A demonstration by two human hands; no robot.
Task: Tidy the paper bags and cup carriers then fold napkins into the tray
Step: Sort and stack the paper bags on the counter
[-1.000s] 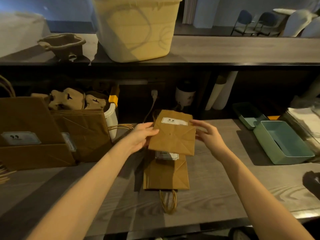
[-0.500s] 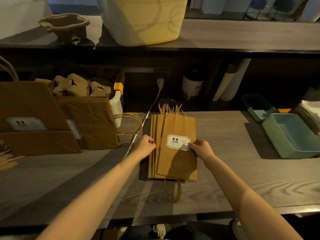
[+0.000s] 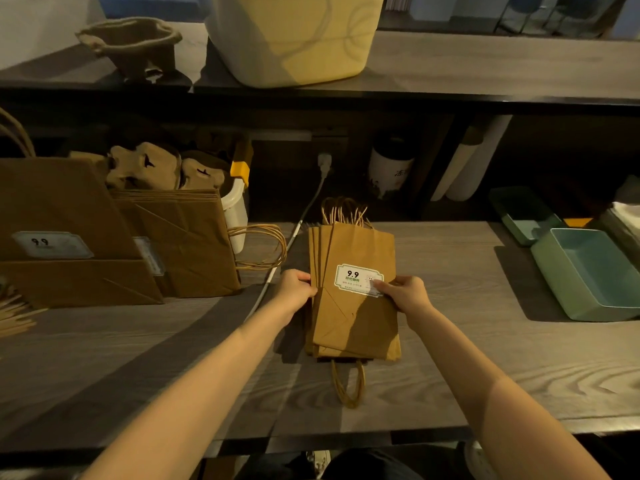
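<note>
A stack of flat brown paper bags [image 3: 353, 320] lies on the wooden counter [image 3: 450, 358] in front of me, the top one bearing a white "9.9" sticker [image 3: 358, 278]. My left hand [image 3: 294, 289] grips the stack's left edge. My right hand [image 3: 403, 292] holds the right edge, thumb on the sticker. Twine handles stick out at the far end and the near end. More bags [image 3: 180, 244] stand upright at the left, with cup carriers [image 3: 145, 164] behind them. A green tray [image 3: 588, 271] sits at the right, napkins [image 3: 627, 216] beyond it.
On the upper shelf stand a yellowish tub [image 3: 294, 32] and a lone cup carrier [image 3: 130, 43]. A white cable [image 3: 294, 233] runs from a plug down across the counter, left of the stack. A second green tray [image 3: 523, 213] lies farther back; a cup [image 3: 389, 168] and rolls stand under the shelf.
The bag I held up in the air has come down onto the stack. Both hands now clasp the stack's sides, and my view has tilted down.
</note>
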